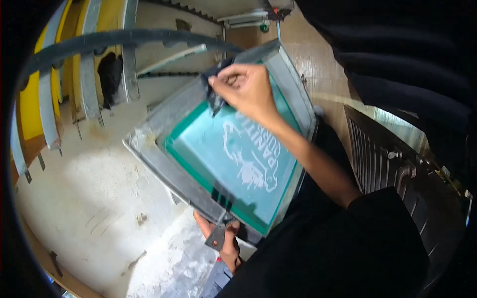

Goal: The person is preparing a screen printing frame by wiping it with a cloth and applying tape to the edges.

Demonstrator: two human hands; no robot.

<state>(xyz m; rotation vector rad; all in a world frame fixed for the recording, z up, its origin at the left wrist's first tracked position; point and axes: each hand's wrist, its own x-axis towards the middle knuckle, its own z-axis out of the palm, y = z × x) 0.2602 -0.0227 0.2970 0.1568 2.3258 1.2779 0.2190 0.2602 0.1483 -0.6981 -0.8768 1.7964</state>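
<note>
A screen-printing frame point(164, 159) with metal edges and a green mesh bearing a pale stencil design is tilted in front of me. My left hand point(223, 238) grips the frame's near lower corner from underneath. My right hand point(248, 92) is pressed to the upper part of the mesh, holding a small dark cloth point(214, 82) bunched between the fingers against the frame's far inner edge. My dark sleeve covers the lower right of the view.
A stained pale work surface point(89, 193) lies below the frame. Yellow and grey metal arms point(49, 99) of a printing carousel fan out at the upper left. A dark ribbed metal rack point(387, 159) stands at the right.
</note>
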